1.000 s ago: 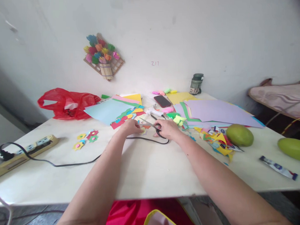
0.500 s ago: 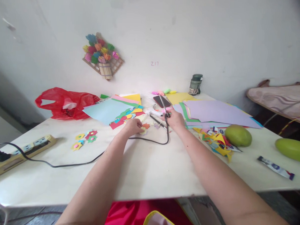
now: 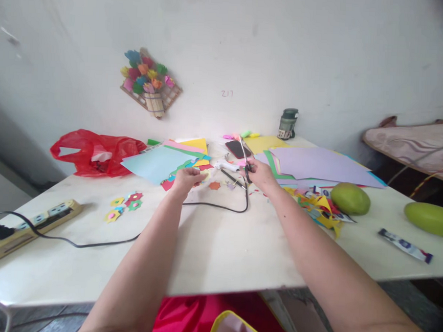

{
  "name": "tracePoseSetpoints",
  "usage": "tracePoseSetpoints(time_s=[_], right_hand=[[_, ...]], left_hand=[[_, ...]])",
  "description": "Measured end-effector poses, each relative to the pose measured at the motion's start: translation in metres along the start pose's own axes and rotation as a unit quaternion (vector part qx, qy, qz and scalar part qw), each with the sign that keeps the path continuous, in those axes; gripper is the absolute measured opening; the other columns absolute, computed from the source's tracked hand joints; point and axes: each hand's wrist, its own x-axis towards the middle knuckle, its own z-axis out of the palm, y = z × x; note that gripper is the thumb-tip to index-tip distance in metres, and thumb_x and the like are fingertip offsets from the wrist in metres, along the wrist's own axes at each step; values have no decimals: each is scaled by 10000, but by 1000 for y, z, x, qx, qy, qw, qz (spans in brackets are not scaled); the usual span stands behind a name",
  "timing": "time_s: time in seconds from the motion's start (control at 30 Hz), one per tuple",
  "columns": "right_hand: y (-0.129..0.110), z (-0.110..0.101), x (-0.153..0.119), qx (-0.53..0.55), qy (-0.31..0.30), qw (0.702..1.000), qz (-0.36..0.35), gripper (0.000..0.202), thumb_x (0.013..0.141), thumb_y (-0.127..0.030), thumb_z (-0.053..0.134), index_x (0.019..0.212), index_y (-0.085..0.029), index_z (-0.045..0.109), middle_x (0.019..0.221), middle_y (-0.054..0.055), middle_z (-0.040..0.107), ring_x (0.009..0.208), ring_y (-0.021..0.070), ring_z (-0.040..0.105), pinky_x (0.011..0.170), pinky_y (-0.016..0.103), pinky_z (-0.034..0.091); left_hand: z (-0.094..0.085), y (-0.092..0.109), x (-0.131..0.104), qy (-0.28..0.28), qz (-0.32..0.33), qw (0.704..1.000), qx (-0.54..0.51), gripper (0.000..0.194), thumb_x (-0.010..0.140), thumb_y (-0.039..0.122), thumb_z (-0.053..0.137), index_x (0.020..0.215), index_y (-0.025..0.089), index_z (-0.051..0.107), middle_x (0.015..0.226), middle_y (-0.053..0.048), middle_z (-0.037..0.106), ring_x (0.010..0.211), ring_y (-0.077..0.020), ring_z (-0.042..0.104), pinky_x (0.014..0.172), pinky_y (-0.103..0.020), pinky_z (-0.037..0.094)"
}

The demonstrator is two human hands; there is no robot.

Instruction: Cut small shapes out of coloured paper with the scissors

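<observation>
My right hand (image 3: 258, 173) is closed on the handles of a pair of scissors (image 3: 243, 150), whose blades point up and away. My left hand (image 3: 188, 178) pinches a small pale yellow paper piece (image 3: 207, 175) between thumb and fingers. Between the hands lie a white glue gun (image 3: 227, 166), a dark pen-like tool (image 3: 232, 178) and an orange paper flower (image 3: 214, 186). Finished-looking paper flowers (image 3: 134, 197) in red, green and yellow rest to the left of my left hand.
A red plastic bag (image 3: 97, 153) and a power strip (image 3: 38, 226) are on the left. Behind are a phone (image 3: 237, 149) and a bottle (image 3: 288, 124). Lilac sheets (image 3: 320, 164), paper scraps (image 3: 324, 212), green fruit (image 3: 350, 199) and a tube (image 3: 405, 246) sit right. A black cord (image 3: 216, 205) crosses the table.
My left hand has lifted off the table and moved a little left and up, now with the pale yellow piece in it. The orange flower is more exposed. The scissors have turned slightly.
</observation>
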Motion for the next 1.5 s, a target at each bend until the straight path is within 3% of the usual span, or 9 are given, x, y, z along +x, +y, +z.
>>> tracePoseSetpoints(time_s=[0.17, 0.37, 0.5, 0.7, 0.83, 0.97, 1.23, 1.5], right_hand=[[-9, 3, -5, 15, -33, 998, 57, 338, 708, -244, 797, 1023, -175, 694, 772, 25, 717, 656, 159, 671, 634, 279, 559], [-29, -8, -15, 66, -204, 970, 119, 181, 747, -264, 799, 880, -160, 734, 575, -6, 647, 430, 106, 562, 437, 220, 497], [-42, -18, -22, 81, -261, 951, 145, 231, 737, -304, 833, 839, -136, 713, 496, -8, 627, 379, 71, 517, 389, 163, 430], [-49, -6, -25, 16, -231, 963, 140, 237, 670, -313, 880, 714, -143, 720, 498, -21, 593, 419, 82, 544, 422, 179, 487], [-49, 4, -28, -33, -224, 968, 107, 168, 724, -282, 821, 819, -150, 781, 601, 2, 636, 459, 104, 571, 456, 216, 521], [-50, 8, -29, -40, -232, 966, 108, 232, 817, -270, 711, 989, -133, 786, 728, 49, 691, 501, 109, 600, 516, 236, 550], [-51, 23, -22, -223, -217, 950, 13, 253, 835, -320, 681, 1032, -200, 786, 927, 83, 766, 912, 225, 700, 808, 299, 535], [-53, 22, -22, -306, -208, 928, -34, 292, 866, -306, 638, 1098, -193, 775, 1168, 128, 701, 1085, 258, 648, 895, 305, 490]], left_hand=[[6, 5, -6, -10, -11, 1000, 14, 416, 406, 308, 902, 570, 150, 554, 488, 41, 540, 479, -75, 491, 531, -234, 417], [9, 9, -10, -25, -28, 995, 89, 400, 449, 315, 894, 544, 159, 538, 481, 32, 546, 508, -97, 537, 486, -212, 374], [9, 7, -9, -41, -42, 992, 108, 381, 478, 294, 893, 570, 160, 548, 484, 20, 575, 496, -105, 552, 481, -216, 382], [18, 4, -10, -96, -54, 984, 138, 326, 500, 232, 901, 646, 148, 622, 511, 6, 623, 493, -109, 561, 505, -226, 414], [25, 9, -17, -117, -72, 976, 169, 281, 549, 169, 869, 610, 155, 595, 472, 28, 590, 460, -87, 517, 500, -214, 392], [28, 11, -23, -144, -87, 968, 188, 274, 589, 167, 844, 584, 156, 570, 463, 25, 577, 448, -85, 506, 502, -216, 391], [30, 4, -20, -163, -85, 965, 189, 336, 529, 240, 869, 575, 163, 545, 449, 32, 555, 447, -80, 472, 489, -217, 360], [32, 3, -22, -166, -75, 963, 198, 285, 538, 262, 842, 570, 162, 577, 462, 38, 540, 444, -79, 452, 455, -218, 322]])
